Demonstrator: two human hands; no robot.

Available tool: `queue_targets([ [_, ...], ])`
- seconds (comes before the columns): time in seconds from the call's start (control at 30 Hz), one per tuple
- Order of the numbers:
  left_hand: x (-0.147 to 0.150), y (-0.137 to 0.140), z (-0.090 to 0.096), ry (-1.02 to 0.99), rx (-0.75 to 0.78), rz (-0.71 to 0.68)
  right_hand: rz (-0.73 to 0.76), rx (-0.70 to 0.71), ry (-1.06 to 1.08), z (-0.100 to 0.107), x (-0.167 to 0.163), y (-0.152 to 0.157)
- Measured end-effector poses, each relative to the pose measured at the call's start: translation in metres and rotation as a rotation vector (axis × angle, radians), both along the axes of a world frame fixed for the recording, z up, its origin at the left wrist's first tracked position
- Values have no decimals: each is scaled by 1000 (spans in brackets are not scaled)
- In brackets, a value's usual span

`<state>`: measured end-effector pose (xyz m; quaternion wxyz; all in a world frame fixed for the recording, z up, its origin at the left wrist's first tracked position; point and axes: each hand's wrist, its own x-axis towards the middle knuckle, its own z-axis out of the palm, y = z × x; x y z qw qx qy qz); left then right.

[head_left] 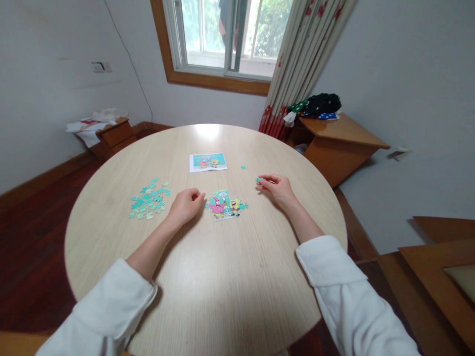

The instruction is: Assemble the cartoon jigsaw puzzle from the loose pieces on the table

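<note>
A partly assembled jigsaw puzzle [224, 205] with cartoon figures lies on the round table between my hands. My right hand [276, 188], to its upper right, pinches a teal puzzle piece [259, 180] between thumb and fingertips. Just left of the assembled part is my left hand [187, 203], its fingers curled closed; anything inside them is hidden. Farther left spreads a pile of loose teal and pale puzzle pieces [150, 200]. One single teal puzzle piece [243, 167] lies apart, beyond the assembled part. Behind the puzzle is a printed reference picture [208, 162] of the same cartoon.
The round pale wooden table [230, 277] fills the middle of the view. Past its right edge, a wooden cabinet [334, 138] carries a heap of dark cloth [322, 105]. A small wooden drawer unit [117, 138] stands at the left, near the wall.
</note>
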<state>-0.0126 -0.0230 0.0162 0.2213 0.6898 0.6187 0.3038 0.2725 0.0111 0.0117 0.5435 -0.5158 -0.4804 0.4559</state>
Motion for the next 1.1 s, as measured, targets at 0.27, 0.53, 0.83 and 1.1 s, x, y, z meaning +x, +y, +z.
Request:
queue_targets([
  [0.27, 4, -3, 9, -24, 27, 73, -9, -25, -11, -2, 0, 2],
  [0.53, 2, -4, 11, -78, 78, 92, 12, 6, -1, -4, -1, 2],
  [0.83, 3, -5, 13, -119, 97, 105, 11, -12, -59, 0, -4, -2],
  [1.1, 4, -5, 12, -126, 115, 104, 33, -13, -77, 2, -5, -3],
])
